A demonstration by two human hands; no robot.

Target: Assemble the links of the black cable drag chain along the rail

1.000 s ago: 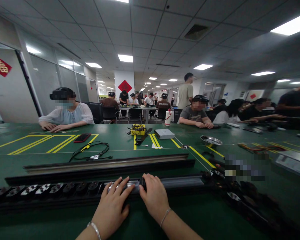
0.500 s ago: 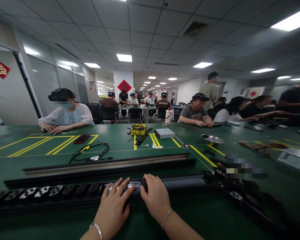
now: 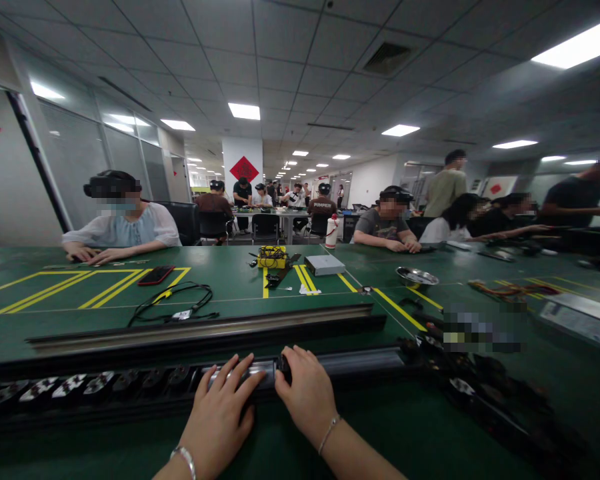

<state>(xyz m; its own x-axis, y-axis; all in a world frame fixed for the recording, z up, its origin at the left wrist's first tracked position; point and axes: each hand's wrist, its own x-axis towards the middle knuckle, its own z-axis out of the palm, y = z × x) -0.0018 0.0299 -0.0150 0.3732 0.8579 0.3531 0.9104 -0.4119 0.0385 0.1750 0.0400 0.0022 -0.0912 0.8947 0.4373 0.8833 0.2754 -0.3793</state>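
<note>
A long black channel (image 3: 365, 362) with a shiny inner face lies across the table in front of me. Its left part holds a row of black modules (image 3: 125, 382), several with bright metal contacts, like power-strip sockets. My left hand (image 3: 223, 408) rests on the channel just right of that row, fingers spread and palm down. Close beside it, my right hand (image 3: 307, 390) curls its thumb and fingers around a small black block (image 3: 283, 367) at the channel. The block's far side is hidden by my fingers.
Behind the channel lies another long rail (image 3: 205, 333). Black parts (image 3: 495, 393) are heaped at the right. Further back are a looped cable (image 3: 200, 293), a phone (image 3: 156, 275), a grey box (image 3: 325, 265), a metal bowl (image 3: 417, 276) and seated people across the table.
The view has turned slightly to the right. Both my hands keep nearly the same place on the channel. A standing person in the background has shifted right.
</note>
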